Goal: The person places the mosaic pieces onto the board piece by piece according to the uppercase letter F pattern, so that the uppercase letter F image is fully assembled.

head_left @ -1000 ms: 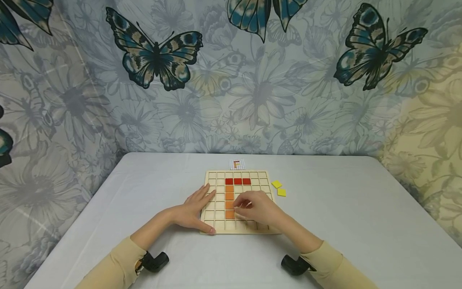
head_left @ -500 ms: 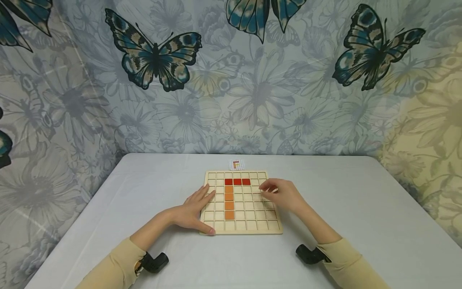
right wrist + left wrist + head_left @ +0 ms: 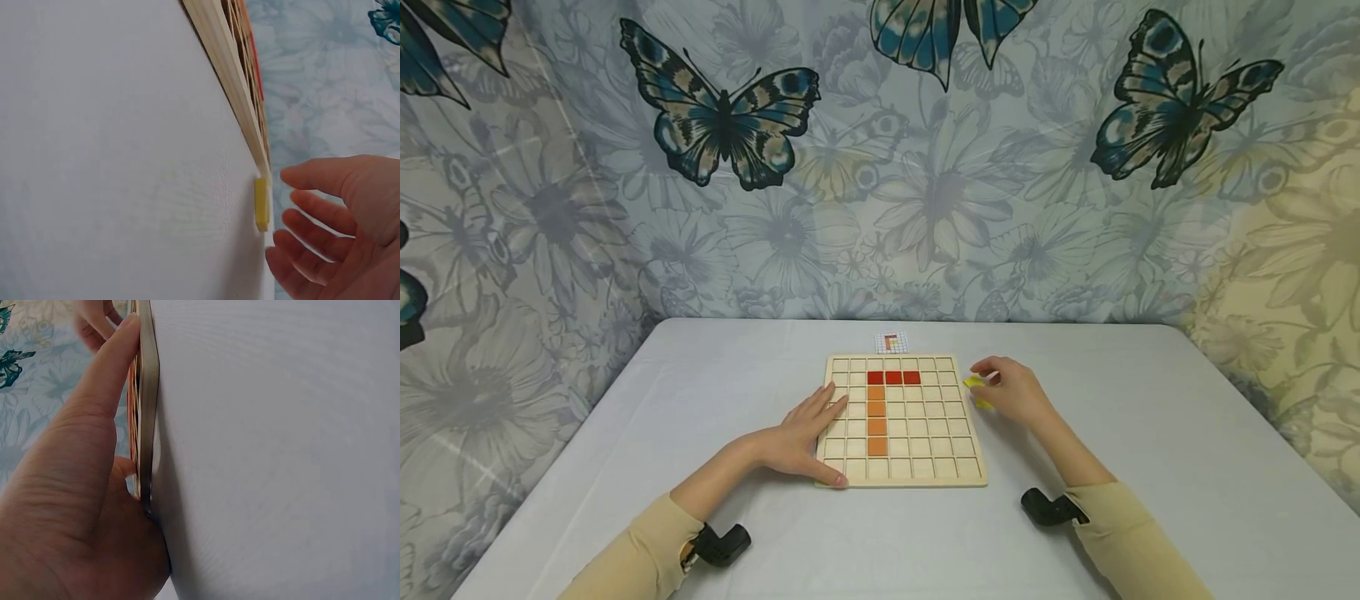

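Observation:
A wooden grid board [image 3: 925,448] lies on the table, with a row of red square tiles [image 3: 892,377] near its far side and a column of orange tiles [image 3: 877,408] running toward me. My left hand [image 3: 797,433] rests spread along the board's left edge, its thumb at the near left corner. Right of the board, my right hand [image 3: 1013,392] hovers over two yellow tiles [image 3: 973,381], partly hiding them. The right wrist view shows its fingers loosely bent and parted, with a gap between thumb and fingers, beside a yellow tile [image 3: 260,205] on the tabletop.
Behind the board lies a small card [image 3: 892,342] printed with a coloured grid pattern. A white cloth covers the table [image 3: 1150,417]. Butterfly-patterned fabric [image 3: 940,200] hangs beyond the table's far edge.
My right hand has moved from beside the orange column, across the board to the right, and now is over the yellow tiles. My left hand has stayed in place.

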`<state>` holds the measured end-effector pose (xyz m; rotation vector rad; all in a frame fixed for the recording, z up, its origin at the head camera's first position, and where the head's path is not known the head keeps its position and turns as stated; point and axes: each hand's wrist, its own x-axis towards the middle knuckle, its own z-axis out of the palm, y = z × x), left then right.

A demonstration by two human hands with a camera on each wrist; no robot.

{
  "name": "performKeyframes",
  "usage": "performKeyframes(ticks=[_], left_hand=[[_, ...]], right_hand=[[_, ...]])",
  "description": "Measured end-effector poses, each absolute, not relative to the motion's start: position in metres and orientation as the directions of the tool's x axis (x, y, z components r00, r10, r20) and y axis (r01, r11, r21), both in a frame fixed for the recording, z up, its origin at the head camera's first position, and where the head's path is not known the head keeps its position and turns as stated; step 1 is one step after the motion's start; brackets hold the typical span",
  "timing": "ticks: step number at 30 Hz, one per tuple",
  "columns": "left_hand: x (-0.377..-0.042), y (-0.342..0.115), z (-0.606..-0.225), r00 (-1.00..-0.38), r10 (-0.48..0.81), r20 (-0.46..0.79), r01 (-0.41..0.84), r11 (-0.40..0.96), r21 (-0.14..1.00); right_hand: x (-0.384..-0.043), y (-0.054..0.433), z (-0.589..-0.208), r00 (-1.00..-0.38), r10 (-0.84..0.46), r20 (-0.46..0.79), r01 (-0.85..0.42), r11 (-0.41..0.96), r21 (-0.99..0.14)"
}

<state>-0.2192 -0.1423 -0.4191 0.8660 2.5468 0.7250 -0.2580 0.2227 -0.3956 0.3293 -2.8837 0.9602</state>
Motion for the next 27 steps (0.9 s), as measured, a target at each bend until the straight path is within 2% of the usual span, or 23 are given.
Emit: performKeyframes(ticks=[7,14,27], left_hand=[[-0.2186,-0.1421,-0.4178,-0.753,0.638,-0.165,0.454,0.683,0.572],[-0.2186,-0.1424,-0.4168,-0.752,0.64,-0.158,0.453,0.676,0.581],[-0.2184,-0.1421,-0.4186,-0.748,0.65,-0.137,0.463,0.658,0.593]], right_hand=[[-0.2655,0.2238,-0.3972,-0.983,-0.157,0.1,-0.186,0.803,-0.566],[-0.269,0.2222,-0.3992,-0.983,-0.145,0.109,-0.181,0.833,-0.522],[-0.2675,0.2212,-0.3996,-0.983,-0.129,0.134,-0.18,0.84,-0.513]])
